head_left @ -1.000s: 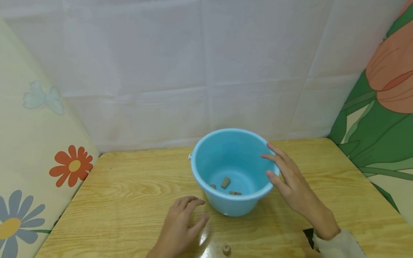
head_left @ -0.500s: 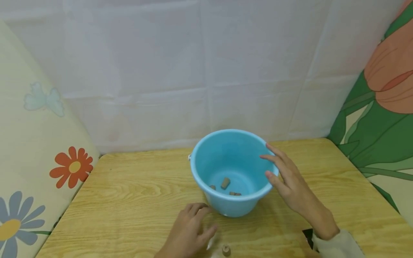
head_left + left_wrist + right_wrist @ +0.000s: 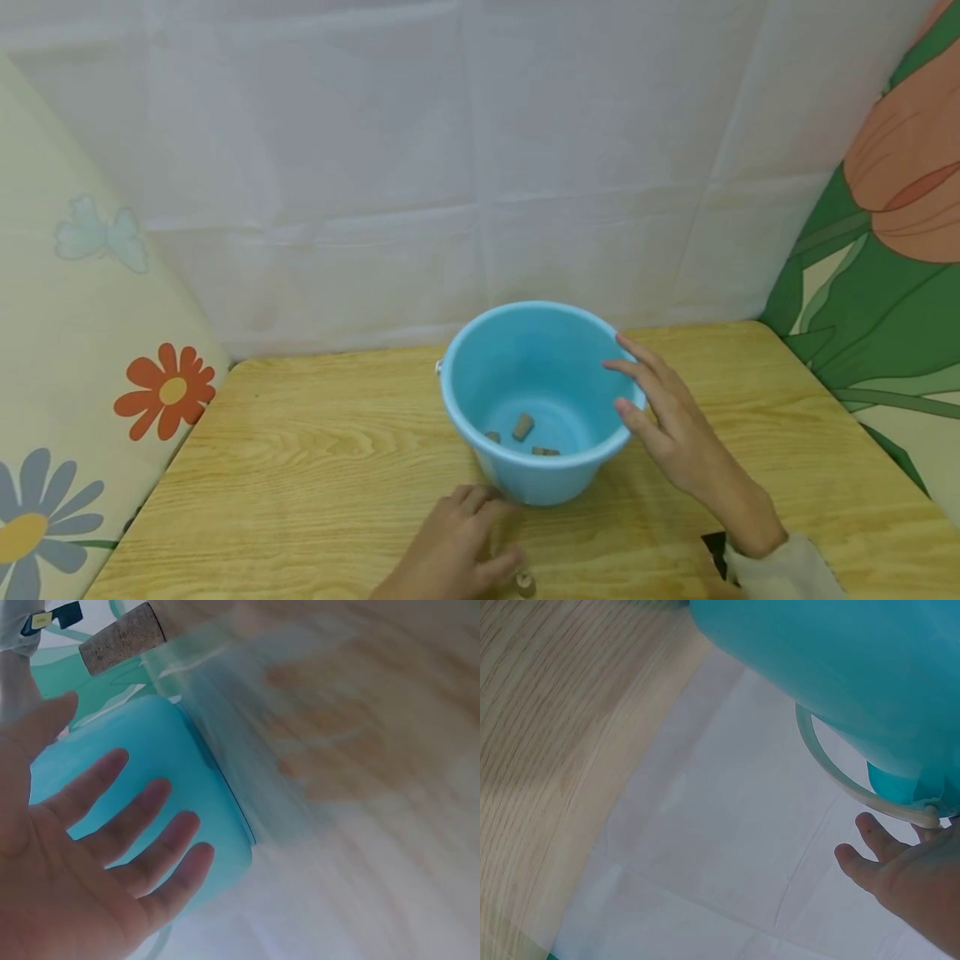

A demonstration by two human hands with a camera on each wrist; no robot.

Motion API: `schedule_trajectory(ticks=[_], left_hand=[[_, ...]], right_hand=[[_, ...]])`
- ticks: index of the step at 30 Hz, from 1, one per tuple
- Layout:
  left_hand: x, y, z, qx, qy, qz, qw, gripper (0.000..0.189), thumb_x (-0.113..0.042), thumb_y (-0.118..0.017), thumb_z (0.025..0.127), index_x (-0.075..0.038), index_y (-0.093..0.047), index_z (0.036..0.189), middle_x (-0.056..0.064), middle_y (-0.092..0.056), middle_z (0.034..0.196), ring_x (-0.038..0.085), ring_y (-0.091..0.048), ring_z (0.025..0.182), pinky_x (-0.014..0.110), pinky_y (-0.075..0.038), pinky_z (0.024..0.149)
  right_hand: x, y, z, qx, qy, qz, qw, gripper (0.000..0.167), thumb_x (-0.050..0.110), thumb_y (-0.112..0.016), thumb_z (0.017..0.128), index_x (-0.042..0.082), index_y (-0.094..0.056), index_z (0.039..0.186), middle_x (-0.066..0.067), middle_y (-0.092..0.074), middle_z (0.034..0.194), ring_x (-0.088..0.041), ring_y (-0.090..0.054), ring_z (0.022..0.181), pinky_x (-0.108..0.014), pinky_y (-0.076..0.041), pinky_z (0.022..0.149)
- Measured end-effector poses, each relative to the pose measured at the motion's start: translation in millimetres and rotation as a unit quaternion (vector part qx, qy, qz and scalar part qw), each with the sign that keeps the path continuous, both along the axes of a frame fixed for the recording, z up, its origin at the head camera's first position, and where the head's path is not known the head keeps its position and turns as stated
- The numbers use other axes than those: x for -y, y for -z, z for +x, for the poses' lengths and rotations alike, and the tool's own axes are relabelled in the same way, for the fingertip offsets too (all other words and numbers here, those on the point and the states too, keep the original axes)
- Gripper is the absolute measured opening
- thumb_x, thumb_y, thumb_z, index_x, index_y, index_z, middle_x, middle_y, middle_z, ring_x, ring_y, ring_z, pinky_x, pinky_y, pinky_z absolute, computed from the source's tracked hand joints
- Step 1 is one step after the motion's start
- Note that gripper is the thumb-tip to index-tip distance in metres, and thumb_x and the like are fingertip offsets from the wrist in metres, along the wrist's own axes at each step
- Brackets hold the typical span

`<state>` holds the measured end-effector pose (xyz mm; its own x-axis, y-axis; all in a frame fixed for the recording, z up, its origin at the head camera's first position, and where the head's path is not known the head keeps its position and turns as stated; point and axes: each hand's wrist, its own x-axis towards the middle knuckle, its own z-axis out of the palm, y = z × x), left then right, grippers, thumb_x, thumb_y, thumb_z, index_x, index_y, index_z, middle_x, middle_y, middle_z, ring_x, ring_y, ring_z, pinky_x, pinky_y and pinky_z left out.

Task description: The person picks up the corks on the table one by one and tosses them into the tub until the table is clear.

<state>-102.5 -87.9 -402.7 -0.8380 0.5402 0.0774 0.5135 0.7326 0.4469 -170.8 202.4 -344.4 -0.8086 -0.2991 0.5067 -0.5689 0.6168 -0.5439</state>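
A light blue bucket (image 3: 542,482) stands upright on the wooden table (image 3: 315,467). Several corks lie inside it, among them one cork (image 3: 523,427) near the middle of its floor. A loose cork (image 3: 526,582) stands on the table in front of the bucket. My left hand (image 3: 457,546) is just left of that cork, its thumb close by; the left wrist view shows the fingers (image 3: 142,825) spread and holding nothing, apart from the cork (image 3: 122,639). My right hand (image 3: 678,425) holds the bucket's right rim, thumb and index tips over the inside, other fingers (image 3: 874,859) outside by the handle.
A pale curved handle (image 3: 847,780) hangs along the bucket's far side. White cloth (image 3: 315,167) covers the wall behind the table, with flower-printed panels (image 3: 885,333) at both sides. A small black object (image 3: 716,552) shows beside the right sleeve.
My left hand has moved right and a little toward me, nearer the loose cork. The right hand keeps its place on the bucket's rim, and the bucket barely shifts in view.
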Motion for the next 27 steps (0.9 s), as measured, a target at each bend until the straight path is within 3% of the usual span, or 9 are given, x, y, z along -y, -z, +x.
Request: schedule_trajectory(ticks=[7, 15, 22, 27], left_hand=[[-3.3, 0.3, 1.2, 0.018, 0.034, -0.014, 0.9991, 0.055, -0.066, -0.059, 0.087, -0.026, -0.066, 0.125, -0.008, -0.063, 0.126, 0.012, -0.056, 0.116, 0.037, -0.05, 0.096], [-2.3, 0.8, 1.1, 0.025, 0.061, -0.037, 0.9972, 0.047, -0.068, -0.058, 0.087, -0.031, -0.069, 0.114, -0.005, -0.062, 0.13, 0.015, -0.055, 0.12, 0.038, -0.049, 0.097], [-0.4, -0.4, -0.4, 0.031, 0.063, -0.033, 0.997, 0.03, -0.063, -0.062, 0.088, -0.036, -0.072, 0.093, -0.011, -0.064, 0.117, 0.01, -0.055, 0.111, 0.032, -0.048, 0.089], [0.3, -0.2, -1.4, 0.026, 0.064, -0.031, 0.9972, 0.026, -0.06, -0.063, 0.088, -0.036, -0.073, 0.087, -0.014, -0.064, 0.109, 0.007, -0.055, 0.106, 0.029, -0.047, 0.083]], right_hand=[[-0.3, 1.3, -0.2, 0.002, 0.0, -0.001, 1.0, 0.039, 0.014, -0.054, 0.098, 0.013, -0.054, 0.137, -0.006, -0.028, 0.163, -0.043, -0.029, 0.144, -0.076, -0.029, 0.101], [-0.2, 1.4, -0.6, 0.0, -0.001, -0.003, 1.0, 0.039, 0.014, -0.054, 0.098, 0.012, -0.054, 0.137, -0.005, -0.028, 0.163, -0.043, -0.03, 0.144, -0.075, -0.029, 0.102], [-0.1, 2.0, -0.9, 0.001, 0.0, -0.002, 1.0, 0.039, 0.013, -0.054, 0.098, 0.011, -0.054, 0.137, -0.006, -0.028, 0.163, -0.043, -0.03, 0.144, -0.074, -0.029, 0.102], [0.0, 1.1, -0.9, 0.0, -0.003, -0.004, 1.0, 0.039, 0.012, -0.054, 0.098, 0.01, -0.054, 0.137, -0.007, -0.029, 0.163, -0.043, -0.029, 0.145, -0.074, -0.029, 0.103]])
